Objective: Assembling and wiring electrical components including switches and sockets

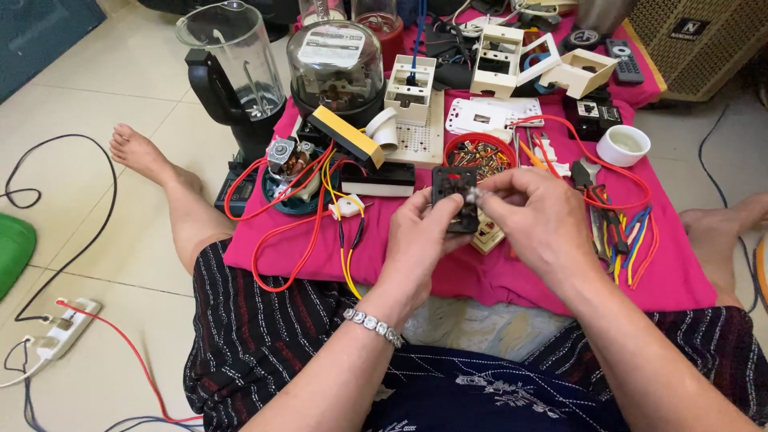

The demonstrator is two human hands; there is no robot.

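My left hand point(422, 238) grips a small black square switch part point(454, 192) from below, just above the pink cloth point(480, 272). My right hand point(534, 220) pinches a tiny shiny metal piece point(474, 194) against the front of that black part. A beige switch body point(488, 237) lies on the cloth right under my hands. A red round dish of small brass and metal pieces point(478, 154) sits just behind the black part.
A small motor with red and yellow wires point(290, 164) lies left. A blender jug on its black base point(228, 64), a domed clear meter point(334, 68), white switch boxes point(496, 60), a white cup point(623, 145), coloured wire bits point(628, 232). A power strip point(62, 328) rests on the floor tiles.
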